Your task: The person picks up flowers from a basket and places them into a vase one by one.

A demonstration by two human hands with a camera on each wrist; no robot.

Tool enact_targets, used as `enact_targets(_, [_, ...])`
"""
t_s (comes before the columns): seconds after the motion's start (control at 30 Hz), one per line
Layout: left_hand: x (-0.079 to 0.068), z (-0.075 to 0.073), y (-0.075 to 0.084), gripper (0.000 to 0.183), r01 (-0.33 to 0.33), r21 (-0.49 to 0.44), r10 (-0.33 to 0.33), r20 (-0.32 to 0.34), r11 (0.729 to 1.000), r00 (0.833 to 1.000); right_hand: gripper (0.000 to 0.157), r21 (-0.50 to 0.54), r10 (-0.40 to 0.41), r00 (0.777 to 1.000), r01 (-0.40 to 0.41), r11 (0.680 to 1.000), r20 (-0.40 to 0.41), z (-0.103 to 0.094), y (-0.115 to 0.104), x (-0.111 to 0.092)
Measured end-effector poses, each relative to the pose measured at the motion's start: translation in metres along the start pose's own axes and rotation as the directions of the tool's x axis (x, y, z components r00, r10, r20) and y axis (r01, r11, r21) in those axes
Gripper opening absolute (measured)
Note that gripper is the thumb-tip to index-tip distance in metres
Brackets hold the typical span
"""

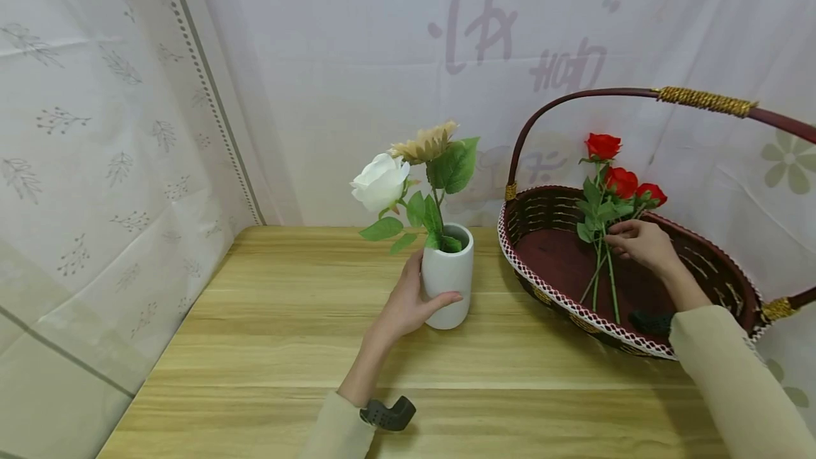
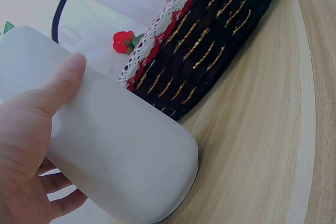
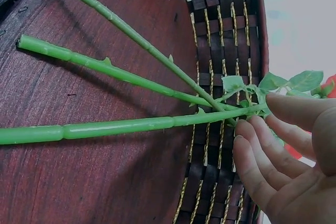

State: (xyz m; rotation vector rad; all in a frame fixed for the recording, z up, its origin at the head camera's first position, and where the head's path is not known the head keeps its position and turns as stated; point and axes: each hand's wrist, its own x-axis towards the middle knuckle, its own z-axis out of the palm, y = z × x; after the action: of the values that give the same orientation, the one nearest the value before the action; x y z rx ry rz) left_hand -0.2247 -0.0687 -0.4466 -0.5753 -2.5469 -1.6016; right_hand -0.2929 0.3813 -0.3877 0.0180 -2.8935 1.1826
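On the table my left hand (image 1: 411,299) grips a white vase (image 1: 449,282), fingers behind it and thumb across its front. A white rose (image 1: 380,183) and a beige flower (image 1: 426,144) with green leaves stand in the vase. Over at the right, my right hand (image 1: 644,246) reaches into a woven basket (image 1: 542,282). Its thumb and fingers pinch the green stems (image 3: 126,125) of several red roses (image 1: 621,181) just below the leaves. In the left wrist view the vase (image 2: 121,140) stands close to the basket's lace-trimmed side.
The basket's tall arched handle (image 1: 704,101), wound with gold cord, rises over the roses. A wooden table (image 1: 280,317) carries the vase and basket. Printed cloth (image 1: 331,76) hangs behind and at the left. A dark object (image 1: 650,322) shows by the right cuff.
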Motion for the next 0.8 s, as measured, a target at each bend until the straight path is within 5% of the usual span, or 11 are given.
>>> enact_targets(0.8, [-0.0003,-0.0007,-0.0004,0.098,-0.013,-0.001,0.013,0.004,1.0,1.0,0.047,-0.017,-0.009,0.999,0.01,1.0,0.034,0.0033,-0.0018,0.0])
